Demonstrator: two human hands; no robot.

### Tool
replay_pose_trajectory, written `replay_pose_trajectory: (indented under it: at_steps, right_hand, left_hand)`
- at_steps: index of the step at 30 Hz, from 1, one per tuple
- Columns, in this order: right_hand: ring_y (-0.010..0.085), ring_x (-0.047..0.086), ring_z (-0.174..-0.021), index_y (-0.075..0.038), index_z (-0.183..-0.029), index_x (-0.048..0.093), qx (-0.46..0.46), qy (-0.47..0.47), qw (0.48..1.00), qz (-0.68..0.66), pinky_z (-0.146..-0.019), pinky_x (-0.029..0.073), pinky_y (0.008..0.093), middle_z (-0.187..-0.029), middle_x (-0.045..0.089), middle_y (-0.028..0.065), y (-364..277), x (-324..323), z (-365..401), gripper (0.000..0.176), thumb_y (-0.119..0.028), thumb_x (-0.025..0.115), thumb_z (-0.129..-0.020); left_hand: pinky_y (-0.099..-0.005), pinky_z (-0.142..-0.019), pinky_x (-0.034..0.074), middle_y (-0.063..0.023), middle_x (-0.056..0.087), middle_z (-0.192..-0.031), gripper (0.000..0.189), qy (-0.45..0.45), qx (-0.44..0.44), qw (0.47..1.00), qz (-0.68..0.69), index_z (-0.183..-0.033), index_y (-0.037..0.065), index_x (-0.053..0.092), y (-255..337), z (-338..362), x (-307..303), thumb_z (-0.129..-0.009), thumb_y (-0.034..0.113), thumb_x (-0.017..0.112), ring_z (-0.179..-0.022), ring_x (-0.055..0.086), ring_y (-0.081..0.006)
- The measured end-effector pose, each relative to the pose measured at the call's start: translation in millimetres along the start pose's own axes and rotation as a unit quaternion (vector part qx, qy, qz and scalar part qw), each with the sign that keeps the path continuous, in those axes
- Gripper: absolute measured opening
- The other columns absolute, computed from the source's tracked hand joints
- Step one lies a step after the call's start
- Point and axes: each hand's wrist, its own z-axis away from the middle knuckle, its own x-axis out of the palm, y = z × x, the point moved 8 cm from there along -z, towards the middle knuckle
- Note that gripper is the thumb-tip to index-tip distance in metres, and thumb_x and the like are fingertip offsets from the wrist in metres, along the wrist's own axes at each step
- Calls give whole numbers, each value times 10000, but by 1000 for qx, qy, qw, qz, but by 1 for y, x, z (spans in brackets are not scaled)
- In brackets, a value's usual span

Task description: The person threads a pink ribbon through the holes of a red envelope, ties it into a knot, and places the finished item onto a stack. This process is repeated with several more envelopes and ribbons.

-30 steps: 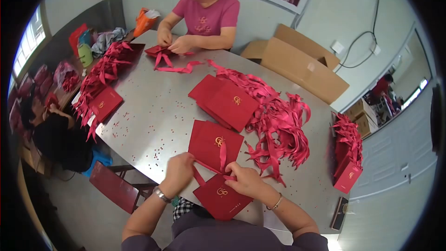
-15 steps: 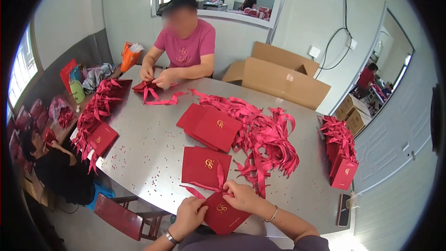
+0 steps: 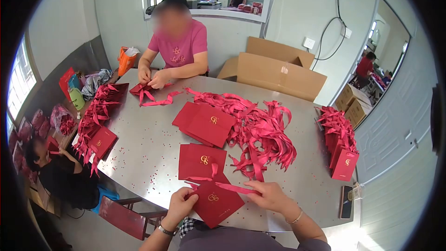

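Note:
A small red paper bag (image 3: 219, 209) with a gold emblem is tilted at the table's near edge. My left hand (image 3: 182, 203) is closed on its upper left edge, thumb in front. Stretched from the bag's top toward the right is a red ribbon (image 3: 234, 188), its end pinched in my right hand (image 3: 271, 197). Just beyond lie flat red bags (image 3: 194, 158) with the same emblem, and a larger stack (image 3: 204, 122) sits behind them. To the right of that stack spreads a tangled heap of loose red ribbons (image 3: 267, 139).
The metal table (image 3: 144, 153) is dotted with small red bits. Rows of ribboned bags stand at its left (image 3: 100, 111) and right (image 3: 339, 135). A phone (image 3: 345, 202) lies near the right edge. Across the table a person (image 3: 179, 51) handles another bag. Behind is a cardboard box (image 3: 278, 76).
My right hand has moved right and away from the bag, drawing the ribbon out straight. My left hand still grips the bag's left edge. The whole view has shifted slightly.

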Motion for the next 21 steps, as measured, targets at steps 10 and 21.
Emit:
replay_pose_trajectory:
  at_steps: [10,21]
  right_hand:
    - [124,652,-773,31,-1012,669,181,-3,888,-423,-691,540,255,-860,680,60,52,-19,55,147,24,668,-865]
    - [313,612,-1156,-15,-1360,512,78,15,792,-605,-920,538,343,-1291,590,197,24,-26,52,592,155,612,-803]
  left_hand:
    - [-247,-631,470,-8,633,-730,131,-56,-68,996,-30,-891,-1,658,-13,-4,9,-850,123,668,-683,564,-75]
    - [-243,-655,481,-18,651,-752,156,-71,-70,995,-17,-925,7,674,-16,-3,8,-853,146,672,-702,581,-78]
